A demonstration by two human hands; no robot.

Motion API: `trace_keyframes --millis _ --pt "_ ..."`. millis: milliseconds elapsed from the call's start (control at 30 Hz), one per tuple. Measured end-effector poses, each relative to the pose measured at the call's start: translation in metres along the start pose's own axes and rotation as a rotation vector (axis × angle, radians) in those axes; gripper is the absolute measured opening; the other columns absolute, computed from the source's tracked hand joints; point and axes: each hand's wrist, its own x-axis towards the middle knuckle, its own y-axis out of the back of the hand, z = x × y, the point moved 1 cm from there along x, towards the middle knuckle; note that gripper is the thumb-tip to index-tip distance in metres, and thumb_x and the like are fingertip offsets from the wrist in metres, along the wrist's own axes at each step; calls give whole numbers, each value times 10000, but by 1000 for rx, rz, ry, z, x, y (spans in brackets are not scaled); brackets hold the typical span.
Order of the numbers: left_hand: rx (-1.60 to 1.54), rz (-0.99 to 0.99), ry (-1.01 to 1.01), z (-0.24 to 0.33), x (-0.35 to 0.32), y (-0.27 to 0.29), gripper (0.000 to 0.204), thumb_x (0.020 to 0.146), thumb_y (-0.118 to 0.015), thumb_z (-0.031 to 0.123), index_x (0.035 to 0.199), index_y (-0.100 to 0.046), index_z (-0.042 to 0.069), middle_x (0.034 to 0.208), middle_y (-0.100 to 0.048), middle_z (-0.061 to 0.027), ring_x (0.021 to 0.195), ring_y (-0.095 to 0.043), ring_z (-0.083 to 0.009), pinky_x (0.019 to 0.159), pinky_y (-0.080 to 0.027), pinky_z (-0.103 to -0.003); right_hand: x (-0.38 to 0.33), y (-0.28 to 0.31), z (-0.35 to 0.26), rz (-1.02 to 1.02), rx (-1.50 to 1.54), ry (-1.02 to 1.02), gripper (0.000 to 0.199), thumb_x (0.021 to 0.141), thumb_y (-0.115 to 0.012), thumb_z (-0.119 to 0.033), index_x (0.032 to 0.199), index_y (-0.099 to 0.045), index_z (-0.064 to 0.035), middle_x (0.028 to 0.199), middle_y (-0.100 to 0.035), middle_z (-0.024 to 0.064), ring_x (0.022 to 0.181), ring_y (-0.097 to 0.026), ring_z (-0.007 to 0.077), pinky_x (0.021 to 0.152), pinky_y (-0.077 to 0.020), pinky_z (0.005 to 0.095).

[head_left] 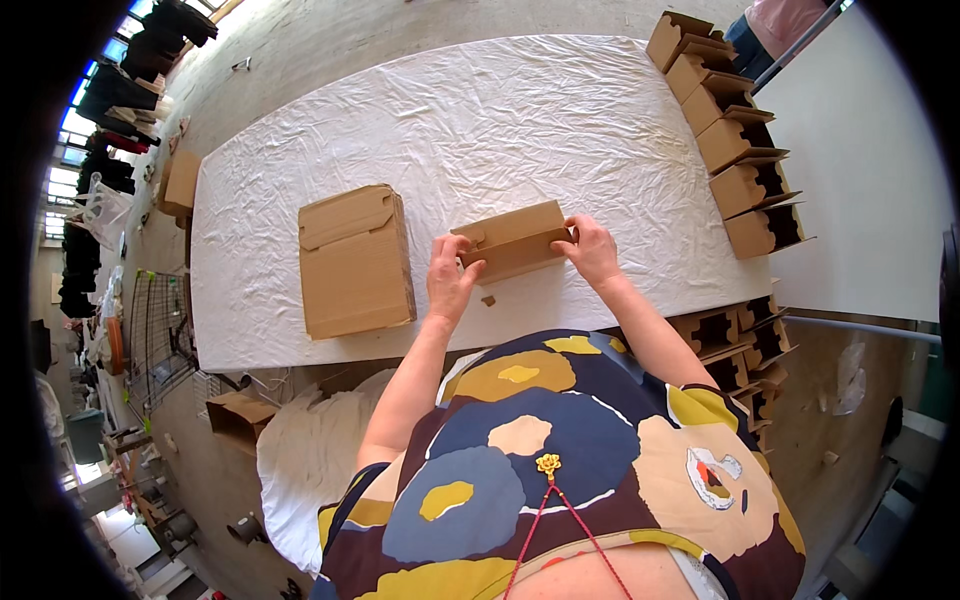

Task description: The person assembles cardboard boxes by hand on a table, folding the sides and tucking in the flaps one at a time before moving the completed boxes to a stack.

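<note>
Your left hand (450, 275) is clamped on the left end of the small box (515, 242), fingers curled over its top edge and thumb pressed against the front face. Your right hand (592, 250) pinches the right end, fingers on top and thumb tucked at the corner, wrist bent inward. Both forearms come up from the lower edge and angle toward each other. The box stands on its long side on the white sheet (480, 120), near the table's front edge, straight ahead of you. A tiny cardboard scrap (488, 300) lies just below it. The stack (355, 262) of flat blanks sits near your left hand, apart from it. Folded boxes (735, 140) line the table's right edge.
</note>
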Motion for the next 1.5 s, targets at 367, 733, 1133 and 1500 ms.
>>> trace_keyframes --millis 367,733,1133,1500 --pt "-439 7 383 -61 12 -29 958 790 -795 113 1554 -220 60 1534 -345 -114 1341 -399 -290 1105 -374 -381 44 -41 56 -301 302 -24 767 779 -798 -343 1421 -496 -49 1223 -625 205 1115 -619 306 975 -481 393" --pt "-673 58 408 -35 35 -36 579 973 -607 193 1480 -340 110 1440 -420 -95 1321 -418 -232 1122 -324 -373 50 -66 41 -19 465 4 632 939 -635 -348 1461 -416 -68 1347 -532 225 1262 -509 365 1087 -392 424" --pt "4 137 -8 -37 47 -47 384 1025 -528 266 1325 -437 44 1274 -492 -166 1196 -484 -342 1042 -391 -414 42 -54 14 46 178 -33 426 961 -624 -332 1249 -470 -60 1239 -574 196 1078 -595 420 862 -490 499" --pt "-16 132 -1 -45 49 -51 372 989 -583 190 1305 -451 45 1253 -506 -171 1174 -502 -344 1021 -407 -413 47 -68 26 94 220 42 456 965 -626 -292 1308 -462 -42 1229 -593 234 1115 -583 421 924 -479 478"
